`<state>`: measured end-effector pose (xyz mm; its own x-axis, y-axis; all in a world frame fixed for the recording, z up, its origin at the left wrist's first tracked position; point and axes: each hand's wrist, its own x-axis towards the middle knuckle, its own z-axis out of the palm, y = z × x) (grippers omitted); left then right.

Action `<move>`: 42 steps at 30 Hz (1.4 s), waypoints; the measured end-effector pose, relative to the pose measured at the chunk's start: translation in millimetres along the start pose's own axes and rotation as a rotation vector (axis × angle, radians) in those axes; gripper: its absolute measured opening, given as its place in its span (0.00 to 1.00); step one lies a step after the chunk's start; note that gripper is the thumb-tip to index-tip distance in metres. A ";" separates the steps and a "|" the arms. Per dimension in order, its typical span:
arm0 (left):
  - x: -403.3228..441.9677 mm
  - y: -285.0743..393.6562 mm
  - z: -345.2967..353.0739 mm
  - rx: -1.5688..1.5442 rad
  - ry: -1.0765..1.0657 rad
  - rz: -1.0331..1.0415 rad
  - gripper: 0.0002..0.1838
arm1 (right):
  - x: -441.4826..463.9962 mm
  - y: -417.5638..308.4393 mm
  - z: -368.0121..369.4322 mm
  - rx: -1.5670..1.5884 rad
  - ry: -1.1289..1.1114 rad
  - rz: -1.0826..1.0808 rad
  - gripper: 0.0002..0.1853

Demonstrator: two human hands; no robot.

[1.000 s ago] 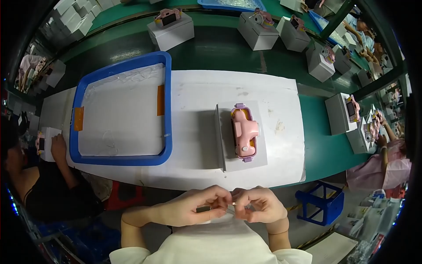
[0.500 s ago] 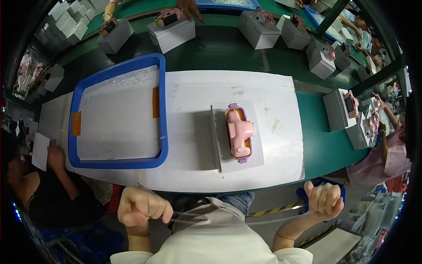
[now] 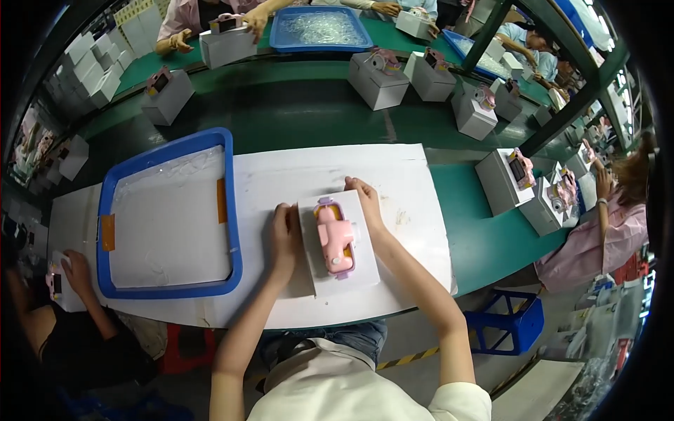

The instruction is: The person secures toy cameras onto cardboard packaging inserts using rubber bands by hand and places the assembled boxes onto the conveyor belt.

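While bending fingers of the left hand point(image 3: 283, 233) beside the white box point(image 3: 363, 252) and of the right hand point(image 3: 367, 198) at its far right corner, perhaps steadies it; cannot tell if gripping. Leaves the pink toy camera point(image 3: 335, 242) untouched atop the box, likely to avoid toppling it.

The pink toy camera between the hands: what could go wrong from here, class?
The pink toy camera rests atop the white box, so a tilt might slide it off. The right hand is by a far corner, the left hand by the left side; uneven pushing might twist the box.
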<state>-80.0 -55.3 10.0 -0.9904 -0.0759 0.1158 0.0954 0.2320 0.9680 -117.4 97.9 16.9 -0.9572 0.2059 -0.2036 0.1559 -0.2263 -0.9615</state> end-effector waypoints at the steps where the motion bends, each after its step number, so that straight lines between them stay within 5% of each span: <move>1: -9.7 -1.5 1.1 -0.017 0.008 -0.039 0.09 | -11.5 -0.6 0.6 0.011 0.015 -0.008 0.16; 10: -83.4 26.0 -33.3 -0.095 -0.161 -0.368 0.16 | -129.2 -22.6 10.0 0.186 -0.017 0.003 0.12; 16: -96.5 62.0 -57.8 -0.302 -0.248 -0.575 0.17 | -158.6 -32.0 5.0 0.192 -0.152 -0.219 0.09; 23: -124.4 62.0 -59.9 -0.399 -0.140 -0.366 0.24 | -171.9 -18.8 -18.4 -0.063 -0.103 -0.219 0.05; 27: -134.7 71.9 -68.2 -0.720 -0.298 -0.186 0.33 | -184.1 -34.1 -32.1 -0.065 -0.391 -0.178 0.06; 32: -116.6 79.7 -75.6 -0.636 -0.435 -0.396 0.41 | -179.1 -53.3 -34.9 -0.069 -0.458 -0.079 0.12; 34: -112.3 48.8 -62.7 -0.486 -0.323 -0.140 0.35 | -169.9 -48.8 -35.9 -0.037 -0.437 -0.051 0.13; 42: -67.0 34.4 -29.8 -0.325 -0.144 0.046 0.11 | -127.4 -27.5 -26.3 -0.118 -0.229 -0.012 0.15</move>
<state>-7.3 -71.1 42.2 -0.9861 0.0705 0.1507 0.1442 -0.0899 0.9855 6.7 102.9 64.4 -0.9873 -0.0158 -0.1582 0.1590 -0.1096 -0.9812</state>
